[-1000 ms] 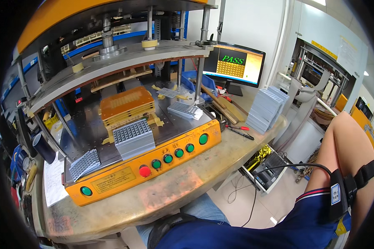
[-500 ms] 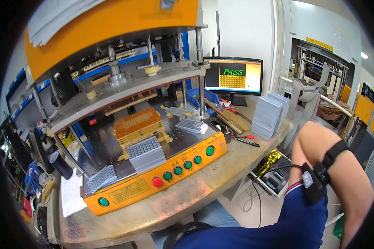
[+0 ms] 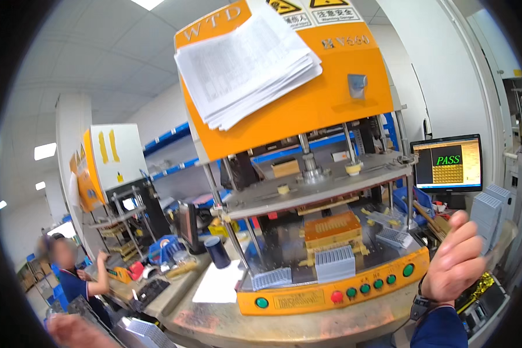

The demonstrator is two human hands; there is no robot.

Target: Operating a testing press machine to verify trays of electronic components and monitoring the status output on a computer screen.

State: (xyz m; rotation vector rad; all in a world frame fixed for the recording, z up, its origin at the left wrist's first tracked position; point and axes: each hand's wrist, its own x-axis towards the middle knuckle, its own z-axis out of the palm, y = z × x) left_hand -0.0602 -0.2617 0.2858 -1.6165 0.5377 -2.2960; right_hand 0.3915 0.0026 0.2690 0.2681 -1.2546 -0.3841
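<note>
Grey ribbed tray stack (image 3: 486, 214) stands on the surface (image 3: 226, 326), right of the orange press (image 3: 330, 104). Right hand (image 3: 453, 261): in front of the press's right corner, fingers curled in, nothing visible in the grip. Left hand (image 3: 78, 332): blurred, left of the press, near what looks like a second grey stack (image 3: 148, 333); can't tell if it's wide, narrow or holding. Trays look stiff, probably light singly, heavier and liable to slide when stacked; best held low on opposite sides, edges squared.

Green-lettered monitor (image 3: 448, 160), warning signs (image 3: 333, 13) on press (image 3: 343, 78)
</note>
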